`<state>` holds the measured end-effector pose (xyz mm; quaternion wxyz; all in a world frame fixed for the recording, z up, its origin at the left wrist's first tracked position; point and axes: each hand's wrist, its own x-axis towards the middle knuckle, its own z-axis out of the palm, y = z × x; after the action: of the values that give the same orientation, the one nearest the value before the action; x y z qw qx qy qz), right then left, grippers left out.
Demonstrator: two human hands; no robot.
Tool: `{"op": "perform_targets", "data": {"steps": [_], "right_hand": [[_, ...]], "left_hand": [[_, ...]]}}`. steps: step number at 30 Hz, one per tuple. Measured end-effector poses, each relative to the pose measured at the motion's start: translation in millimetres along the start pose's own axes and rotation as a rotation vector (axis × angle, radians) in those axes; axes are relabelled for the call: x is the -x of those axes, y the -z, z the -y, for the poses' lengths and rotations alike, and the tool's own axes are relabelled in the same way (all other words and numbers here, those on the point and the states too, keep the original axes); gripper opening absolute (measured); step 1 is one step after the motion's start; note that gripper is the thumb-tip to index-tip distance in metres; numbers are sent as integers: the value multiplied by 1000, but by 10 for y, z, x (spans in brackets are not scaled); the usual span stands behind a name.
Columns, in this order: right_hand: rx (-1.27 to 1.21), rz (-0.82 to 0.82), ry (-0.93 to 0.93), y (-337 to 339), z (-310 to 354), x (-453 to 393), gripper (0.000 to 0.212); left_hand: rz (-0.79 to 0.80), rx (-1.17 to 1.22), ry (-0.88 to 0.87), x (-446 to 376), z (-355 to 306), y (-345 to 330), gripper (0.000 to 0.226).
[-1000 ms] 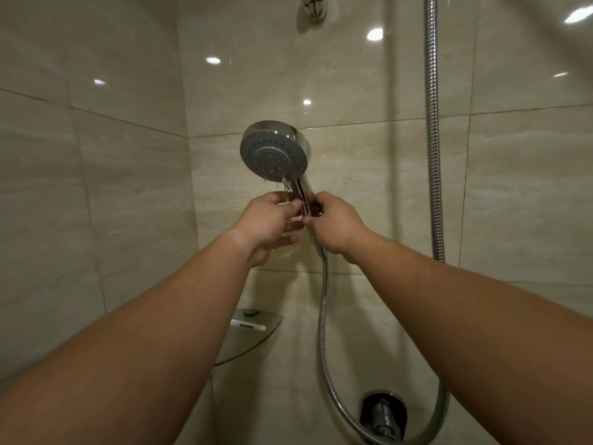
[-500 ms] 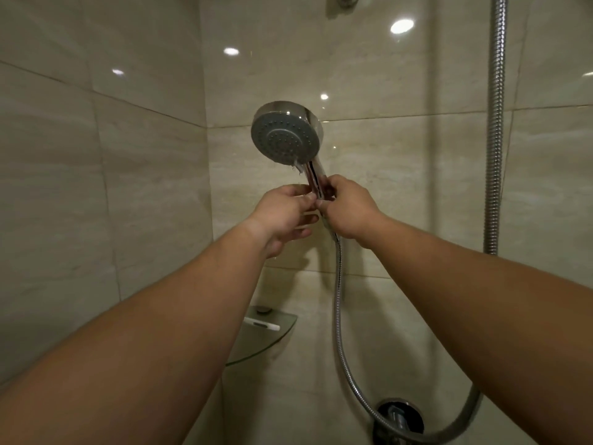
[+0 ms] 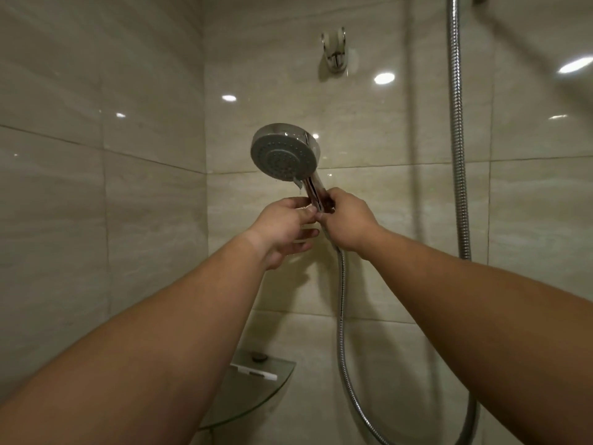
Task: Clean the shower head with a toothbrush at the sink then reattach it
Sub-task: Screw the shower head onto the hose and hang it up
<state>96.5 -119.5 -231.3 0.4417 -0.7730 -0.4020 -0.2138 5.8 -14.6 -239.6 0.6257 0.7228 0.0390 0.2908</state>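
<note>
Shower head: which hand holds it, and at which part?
Both hands hold the shower head by its chrome handle, below the spray face: the right hand grips it, and the left hand pinches it with thumb and fingers.

Just above our fingers (image 3: pixel 309 214) we see the shower head (image 3: pixel 284 155): a grey face dotted with rings of small dark nozzles, set in a shiny chrome rim. Below our fingers the hose (image 3: pixel 342 303) runs silver with fine ribbing. The wall tiles (image 3: pixel 401 220) behind are glossy beige with pale horizontal veining. Far below, the glass shelf (image 3: pixel 256 396) looks greenish, carrying a white stick (image 3: pixel 253 371).
</note>
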Motion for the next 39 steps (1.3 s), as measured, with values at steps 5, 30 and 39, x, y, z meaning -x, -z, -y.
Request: {"op": "perform_targets", "data": {"steps": [5,30,39], "right_hand": [[-8,-82,73,203,236,-265,35],[-67,-268,323,1318,1215,-1833,19],[-104,-285,327,1468,1429,-1995,19]], "left_hand": [[4,7,-80,-135,-316,42,43],[-128,-203,-424,-884,-1985,-52,63],[-173,-211,-509,-1013,-2219,-21,59]]}}
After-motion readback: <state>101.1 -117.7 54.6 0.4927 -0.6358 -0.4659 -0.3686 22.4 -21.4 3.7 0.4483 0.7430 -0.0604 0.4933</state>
